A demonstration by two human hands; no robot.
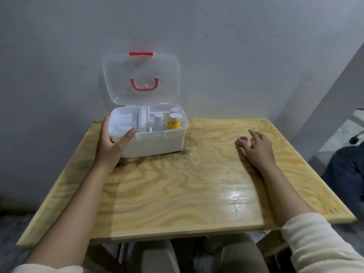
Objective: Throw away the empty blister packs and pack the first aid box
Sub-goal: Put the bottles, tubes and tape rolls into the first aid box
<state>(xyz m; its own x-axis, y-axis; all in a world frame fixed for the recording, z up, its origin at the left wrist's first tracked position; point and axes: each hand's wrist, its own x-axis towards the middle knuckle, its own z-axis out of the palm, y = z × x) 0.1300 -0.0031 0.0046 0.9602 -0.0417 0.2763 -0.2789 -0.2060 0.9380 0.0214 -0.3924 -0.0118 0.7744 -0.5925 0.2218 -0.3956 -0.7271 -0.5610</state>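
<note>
A white first aid box stands open at the back left of the wooden table, its clear lid with a red handle upright against the wall. Inside are white bottles and a yellow bottle with a white cap. My left hand grips the box's front left corner, thumb over the rim. My right hand rests on the table at the right, fingers spread. A small pink roll of tape lies at its fingertips. No blister packs are visible.
A grey wall runs right behind the table. Dark stains mark the wood beside the box. Dark blue fabric lies off the table's right edge. My knees show under the front edge.
</note>
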